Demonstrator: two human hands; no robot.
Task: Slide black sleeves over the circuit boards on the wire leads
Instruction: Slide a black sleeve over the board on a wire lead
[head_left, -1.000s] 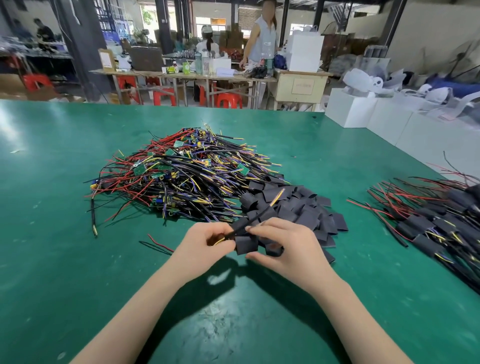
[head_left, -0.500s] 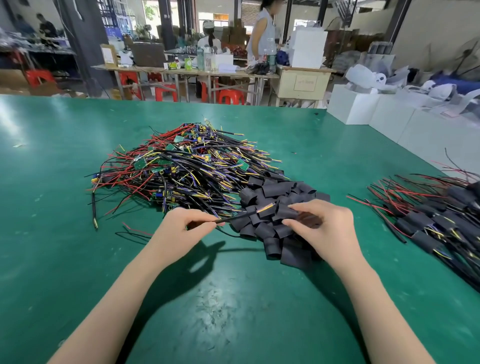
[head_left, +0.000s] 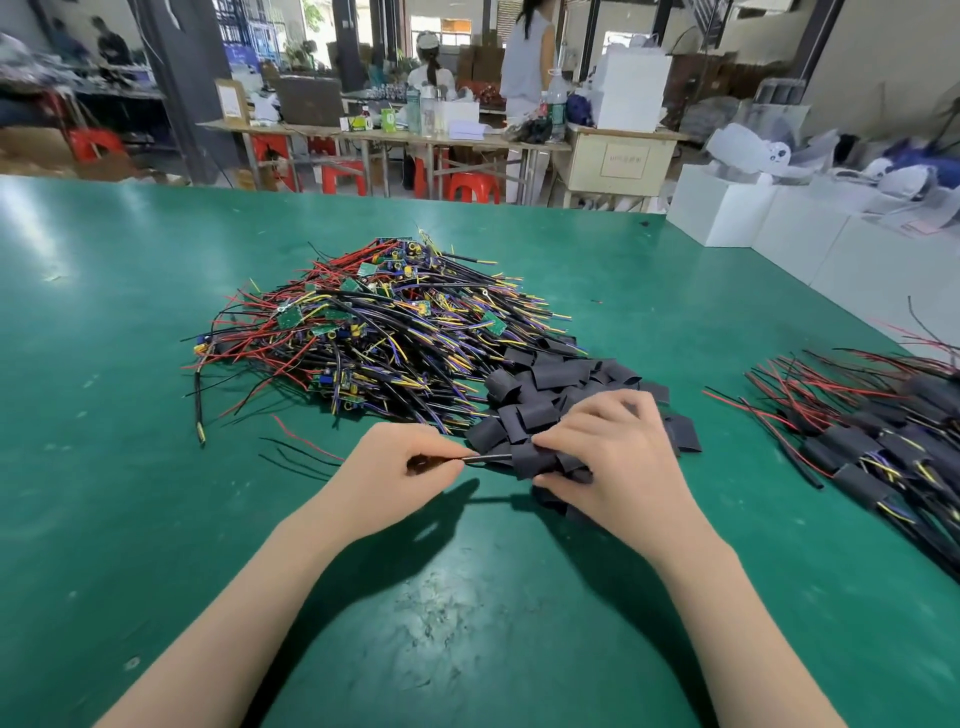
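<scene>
— Hands first: what were they doing?

— Left hand (head_left: 402, 467) was curled closed, thumb and fingers pinching a thin black lead (head_left: 485, 458) that ran toward three o'clock. Right hand (head_left: 613, 457) was pressed down on the near edge of the loose black sleeves (head_left: 550, 384), its fingertips pinching one sleeve (head_left: 535, 461) at the end of that lead.

— Was the sleeve already on a board?

— I couldn't tell; the sleeve and the fingers hid whatever was inside it.

— And the unsleeved stock?

— A big heap of wire leads with circuit boards (head_left: 374, 332) lay on the green table (head_left: 130, 519) at about eleven o'clock from the hands, red, black, yellow and purple wires tangled, small green boards showing among them. The sleeve pile touched its four o'clock side.

— Finished ones?

— A pile of sleeved leads (head_left: 878, 441) sat at three o'clock, well apart from the hands, red and black tails pointing toward nine o'clock.

— Anything beyond the table?

— White boxes (head_left: 727, 208) at one o'clock, red stools (head_left: 472, 187) and people at a bench at twelve.
</scene>
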